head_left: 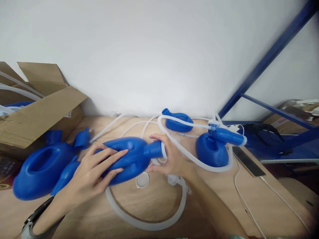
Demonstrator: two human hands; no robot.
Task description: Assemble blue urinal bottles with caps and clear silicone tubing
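Left hand (96,172), mine, fingers stretched long, clasps the body of the blue bottle (132,154); right hand (170,157), curled, grips its neck, above looped white tubing (149,226).

A pale wooden tabletop (154,199) bears bulbous blue plastic bottles (42,169), looping translucent white tubing (152,227) and an open brown cardboard box (37,113).

Bare table (214,212) front right; tubing (149,225) loops ahead.
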